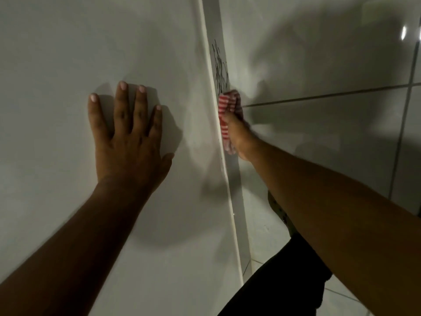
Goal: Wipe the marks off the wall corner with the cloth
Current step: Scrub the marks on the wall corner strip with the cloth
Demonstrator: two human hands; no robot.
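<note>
Black scribbled marks (220, 67) run down the narrow grey face of the wall corner (237, 201). Just below them my right hand (237, 131) is shut on a red-and-white striped cloth (224, 115), pressing it against the corner's edge. The cloth bunches above and below my fingers. My left hand (127, 135) lies flat on the white wall (68, 53) left of the corner, fingers spread, holding nothing.
Glossy white tiles (330, 137) with dark grout lines cover the wall to the right of the corner. A tiled floor (341, 302) shows at the bottom right, with my dark trouser leg (284, 281) in front of it.
</note>
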